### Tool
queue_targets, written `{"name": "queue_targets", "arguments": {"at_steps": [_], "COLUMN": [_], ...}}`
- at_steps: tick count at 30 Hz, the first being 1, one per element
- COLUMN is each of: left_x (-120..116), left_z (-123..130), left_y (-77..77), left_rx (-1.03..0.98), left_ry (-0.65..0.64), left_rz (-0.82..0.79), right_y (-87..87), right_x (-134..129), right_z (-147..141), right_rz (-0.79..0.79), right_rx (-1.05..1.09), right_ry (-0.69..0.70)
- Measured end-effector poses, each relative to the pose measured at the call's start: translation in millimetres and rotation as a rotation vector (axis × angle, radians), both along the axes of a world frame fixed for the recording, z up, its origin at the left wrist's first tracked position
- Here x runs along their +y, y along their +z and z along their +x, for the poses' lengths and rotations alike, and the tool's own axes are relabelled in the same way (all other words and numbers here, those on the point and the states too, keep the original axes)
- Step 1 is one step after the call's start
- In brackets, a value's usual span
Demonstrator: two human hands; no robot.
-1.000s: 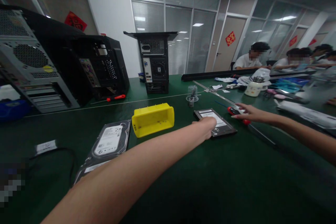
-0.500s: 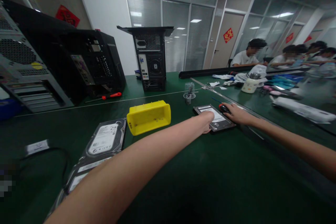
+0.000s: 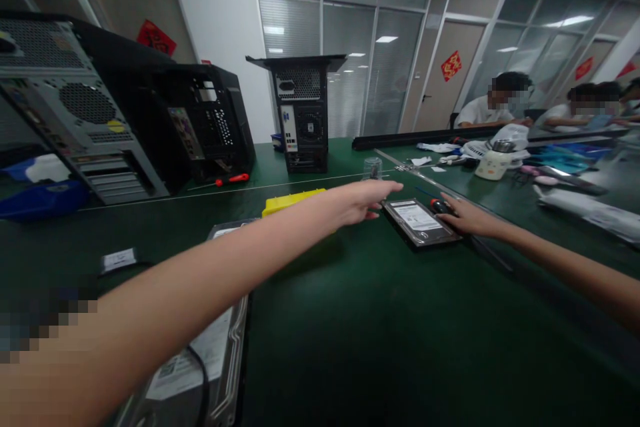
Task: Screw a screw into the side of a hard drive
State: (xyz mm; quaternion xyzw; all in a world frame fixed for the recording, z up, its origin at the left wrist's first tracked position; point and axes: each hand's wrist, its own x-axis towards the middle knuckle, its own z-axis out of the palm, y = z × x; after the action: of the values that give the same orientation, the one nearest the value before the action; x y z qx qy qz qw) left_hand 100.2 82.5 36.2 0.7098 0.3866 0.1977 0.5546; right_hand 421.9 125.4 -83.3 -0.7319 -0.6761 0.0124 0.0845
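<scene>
My left hand (image 3: 364, 200) hovers open above the green table, fingers stretched toward a small clear cup (image 3: 372, 167) and just left of a black hard drive (image 3: 420, 221) with a white label. My right hand (image 3: 463, 215) rests at the drive's right edge, fingers closed over the red and black handle of a screwdriver (image 3: 439, 205). A yellow plastic bin (image 3: 290, 201) lies behind my left forearm, mostly hidden. Another hard drive (image 3: 210, 360) lies near me under that forearm.
Open computer cases (image 3: 210, 127) (image 3: 305, 113) (image 3: 85, 113) stand along the far left of the green table (image 3: 380, 320). A red-handled screwdriver (image 3: 233, 179) lies by them. A metal strip (image 3: 415, 177) divides the table; other people (image 3: 493, 107) sit at the far right with clutter.
My left hand lifted off the hard drive and moved left and up, fingers spread. My right hand slid left onto the screwdriver handle beside the drive. The camera moved closer and lower.
</scene>
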Motion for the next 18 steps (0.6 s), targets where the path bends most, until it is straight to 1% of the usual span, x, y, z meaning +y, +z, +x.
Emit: {"name": "queue_targets", "arguments": {"at_steps": [2, 4, 6, 7, 9, 10, 11, 13, 14, 16, 18], "left_x": [-9.6, -25.9, -46.8, -58.0, -79.6, -89.4, -98.4, -112.8, -118.0, -124.4, -126.1], "left_z": [-38.3, -76.0, -108.0, -121.0, -140.7, -148.1, -154.3, -165.7, -171.6, -184.9, -200.3], "left_y": [15.1, 23.4, 24.6, 23.1, 17.7, 14.3, 10.4, 1.3, -4.0, -16.2, -28.8], "left_rx": [0.142, 0.291, 0.455, 0.532, 0.657, 0.704, 0.739, 0.775, 0.749, 0.683, 0.651], "left_ry": [-0.108, -0.249, -0.336, -0.355, -0.340, -0.303, -0.268, -0.172, -0.081, 0.136, 0.325], "left_rz": [0.060, 0.104, 0.156, 0.199, 0.277, 0.317, 0.349, 0.397, 0.443, 0.479, 0.454], "right_y": [7.9, 18.8, 32.1, 38.9, 51.8, 57.4, 62.4, 71.2, 75.2, 82.3, 86.3], "right_x": [-8.6, -19.7, -31.3, -36.8, -48.1, -54.4, -61.8, -80.6, -92.0, -116.8, -139.9], "right_z": [0.2, 0.3, -2.2, -6.0, -22.0, -35.1, -51.9, -95.1, -120.0, -171.6, -219.2], "right_rz": [-0.019, -0.033, -0.024, -0.002, 0.063, 0.094, 0.106, 0.074, 0.022, -0.104, -0.383], "right_rx": [0.059, 0.122, 0.176, 0.196, 0.241, 0.274, 0.313, 0.389, 0.417, 0.441, 0.366], "right_ry": [0.018, 0.044, 0.056, 0.039, 0.015, 0.037, 0.092, 0.246, 0.336, 0.512, 0.698]}}
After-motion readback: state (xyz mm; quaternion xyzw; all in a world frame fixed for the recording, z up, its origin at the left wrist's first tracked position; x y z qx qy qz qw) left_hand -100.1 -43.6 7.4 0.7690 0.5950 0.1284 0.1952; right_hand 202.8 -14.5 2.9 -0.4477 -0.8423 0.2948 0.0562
